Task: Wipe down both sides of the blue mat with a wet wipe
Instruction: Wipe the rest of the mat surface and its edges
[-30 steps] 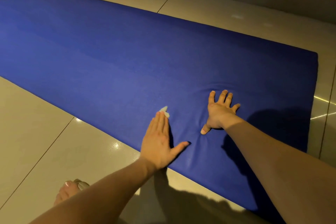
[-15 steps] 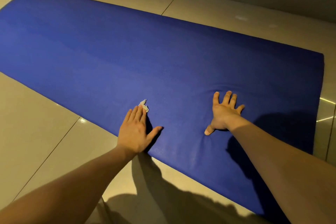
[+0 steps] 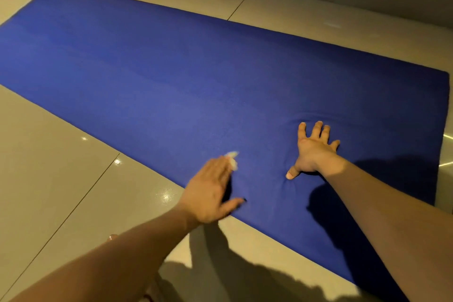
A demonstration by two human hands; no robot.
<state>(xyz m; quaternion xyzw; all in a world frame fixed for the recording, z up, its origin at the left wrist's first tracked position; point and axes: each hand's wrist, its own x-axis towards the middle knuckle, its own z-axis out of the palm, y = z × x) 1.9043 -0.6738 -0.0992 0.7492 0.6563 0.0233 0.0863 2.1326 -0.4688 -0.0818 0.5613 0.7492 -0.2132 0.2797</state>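
The blue mat [image 3: 171, 81] lies flat on the tiled floor [image 3: 61, 179], the right hand [image 3: 313, 152] pressing it with fingers spread, likely to pin it, while the left hand [image 3: 208, 193], fingers straight and together, pushes the wet wipe [image 3: 232, 159] flat near its front edge.

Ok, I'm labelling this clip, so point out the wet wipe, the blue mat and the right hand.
wet wipe [image 3: 232, 157]: head view, the white corner that shows.
blue mat [image 3: 171, 76]: head view, bare middle of its top face.
right hand [image 3: 315, 152]: head view, back of the hand, spread flat on the mat.
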